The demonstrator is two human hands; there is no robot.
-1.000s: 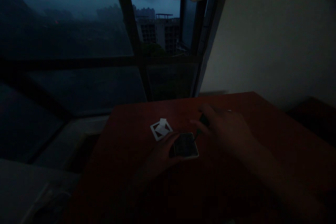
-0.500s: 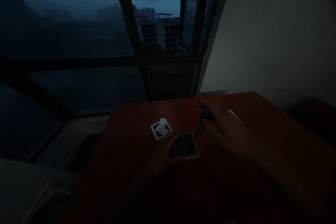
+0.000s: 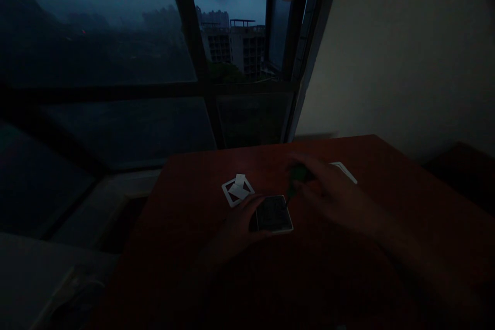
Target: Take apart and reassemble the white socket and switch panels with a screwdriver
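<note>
My left hand [image 3: 242, 224] is closed around the left side of a small square device [image 3: 274, 214], dark on top with a white rim, perhaps the back of a wall switch. Thumb and fingers grip its near and far edges on the table. In my right hand [image 3: 327, 188] is a screwdriver [image 3: 297, 178] with a green handle, held tilted. Its thin shaft reaches down to the device's right edge; the dim light hides exactly what the tip touches. Just beyond my left hand lies a white square frame [image 3: 227, 195] with white rectangular pieces [image 3: 240, 190] on it.
Another white flat piece [image 3: 345, 171] lies behind my right hand on the reddish-brown table [image 3: 185, 180]. Windows [image 3: 127, 124] border the table's far and left sides. A pale wall [image 3: 386, 62] rises at the right. The room is very dark.
My right hand and the screwdriver handle have shifted slightly left, uncovering more of the white piece behind. My left hand and the device stay in place.
</note>
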